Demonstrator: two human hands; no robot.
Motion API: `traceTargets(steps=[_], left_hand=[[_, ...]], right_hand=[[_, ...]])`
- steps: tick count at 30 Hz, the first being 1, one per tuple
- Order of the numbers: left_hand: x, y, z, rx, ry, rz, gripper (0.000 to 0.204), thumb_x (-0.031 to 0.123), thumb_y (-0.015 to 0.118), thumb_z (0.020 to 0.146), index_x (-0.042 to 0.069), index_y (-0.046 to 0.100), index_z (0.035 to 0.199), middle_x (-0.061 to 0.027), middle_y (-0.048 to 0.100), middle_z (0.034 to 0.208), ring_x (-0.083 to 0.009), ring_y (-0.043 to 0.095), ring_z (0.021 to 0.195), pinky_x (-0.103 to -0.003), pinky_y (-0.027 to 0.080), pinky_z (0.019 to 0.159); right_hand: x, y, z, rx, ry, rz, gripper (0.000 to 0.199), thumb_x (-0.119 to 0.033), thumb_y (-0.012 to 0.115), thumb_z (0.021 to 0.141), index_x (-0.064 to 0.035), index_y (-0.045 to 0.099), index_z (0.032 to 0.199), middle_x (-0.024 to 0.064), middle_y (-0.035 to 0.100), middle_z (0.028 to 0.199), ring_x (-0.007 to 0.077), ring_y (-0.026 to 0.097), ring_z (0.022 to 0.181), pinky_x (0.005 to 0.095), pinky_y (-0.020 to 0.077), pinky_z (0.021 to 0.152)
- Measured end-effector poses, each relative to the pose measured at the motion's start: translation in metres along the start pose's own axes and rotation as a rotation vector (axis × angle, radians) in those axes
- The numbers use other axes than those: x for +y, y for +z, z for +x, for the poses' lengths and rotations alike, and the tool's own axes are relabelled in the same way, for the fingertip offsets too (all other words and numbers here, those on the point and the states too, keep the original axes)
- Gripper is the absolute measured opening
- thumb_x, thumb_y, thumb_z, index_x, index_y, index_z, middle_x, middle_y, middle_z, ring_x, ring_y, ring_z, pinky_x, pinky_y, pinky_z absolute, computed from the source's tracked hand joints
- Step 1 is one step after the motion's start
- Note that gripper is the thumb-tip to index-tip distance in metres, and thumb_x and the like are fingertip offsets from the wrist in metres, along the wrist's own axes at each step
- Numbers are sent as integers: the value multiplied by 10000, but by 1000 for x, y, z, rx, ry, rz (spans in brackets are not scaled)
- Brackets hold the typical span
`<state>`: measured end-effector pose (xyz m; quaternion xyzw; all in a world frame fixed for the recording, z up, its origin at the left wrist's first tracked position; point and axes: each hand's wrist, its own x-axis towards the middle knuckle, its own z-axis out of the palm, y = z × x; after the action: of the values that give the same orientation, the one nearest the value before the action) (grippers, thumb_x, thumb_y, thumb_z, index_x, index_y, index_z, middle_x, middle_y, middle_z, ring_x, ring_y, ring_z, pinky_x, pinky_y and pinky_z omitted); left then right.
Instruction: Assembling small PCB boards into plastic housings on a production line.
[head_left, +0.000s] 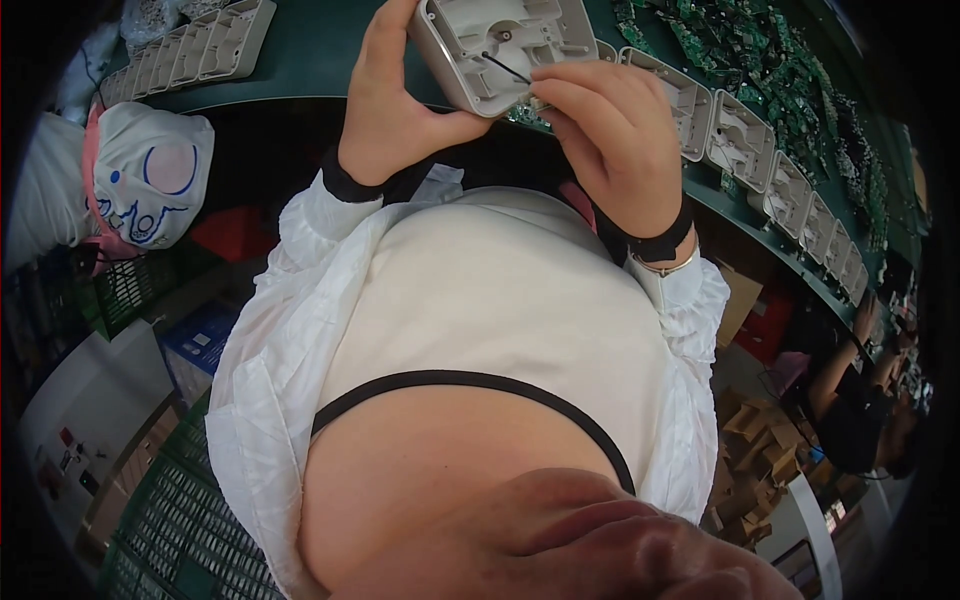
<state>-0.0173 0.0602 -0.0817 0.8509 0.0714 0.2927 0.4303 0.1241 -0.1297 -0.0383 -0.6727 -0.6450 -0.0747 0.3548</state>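
Observation:
At the top middle, my left hand (388, 122) grips a white plastic housing (462, 62) by its left side and lower edge. The housing is tilted, and its inside shows ribs, screw posts and a rounded recess. My right hand (622, 135) is closed in a pinch at the housing's right side. From its fingertips a thin black piece (508, 68), like a short wire or rod with a small knob at its end, reaches over the inside of the housing. The pinched end is hidden by my fingers.
A row of similar white housings (740, 138) runs along the green table's edge on the right, beside a heap of green circuit boards (775, 75). More housings (232, 40) stand at the upper left. Another person (860, 400) works at the far right. Green crates (185, 520) stand at lower left.

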Motion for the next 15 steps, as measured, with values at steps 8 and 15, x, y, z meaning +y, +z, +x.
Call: traceTargets(steps=[8, 15], left_hand=[[-13, 19, -6, 106, -174, -552, 1120, 102, 939, 652, 22, 294, 1564, -124, 464, 1450, -238, 524, 1332, -369, 434, 1106], [7, 10, -6, 97, -208, -554, 1126, 82, 933, 662, 35, 280, 1578, -133, 472, 1464, -230, 544, 1323, -358, 475, 1066]], right_hand=[[-2, 2, -5, -117, 21, 114, 265, -3, 775, 790, -38, 715, 1046, 93, 727, 1120, 309, 678, 972, 389, 501, 826], [1, 3, -8, -112, -8, 106, 245, -29, 798, 784, -42, 724, 1017, 93, 729, 1101, 303, 679, 962, 382, 506, 810]])
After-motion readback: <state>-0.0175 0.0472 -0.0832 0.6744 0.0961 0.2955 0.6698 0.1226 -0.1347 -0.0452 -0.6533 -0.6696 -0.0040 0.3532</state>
